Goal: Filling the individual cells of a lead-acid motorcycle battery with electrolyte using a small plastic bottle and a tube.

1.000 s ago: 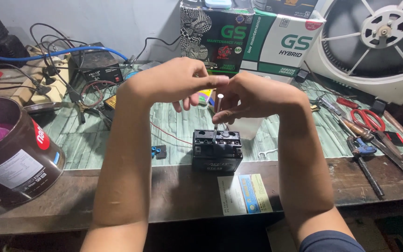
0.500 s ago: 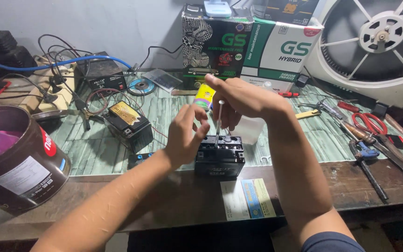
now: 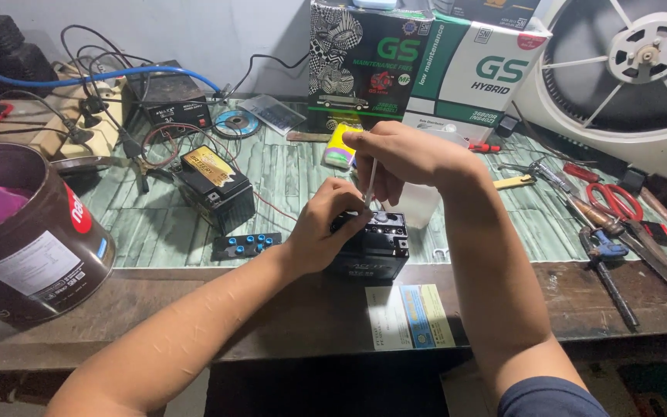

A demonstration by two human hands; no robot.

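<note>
A small black battery stands at the front of the workbench. My left hand grips its left side and top edge. My right hand hovers just above it, pinching a thin white tube that points down into the battery's top. A second small black battery with a yellow label sits to the left. In front of it lies a black strip with blue caps.
A large brown paint can stands at the left. Cardboard boxes and a white fan line the back. Red-handled scissors, pliers and screwdrivers lie at the right. Cables and a black charger fill the back left. A paper leaflet lies in front.
My left hand has come down from beside my right hand to grip the battery's left side. My right hand has lowered the white tube toward the battery top. The view has shifted.
</note>
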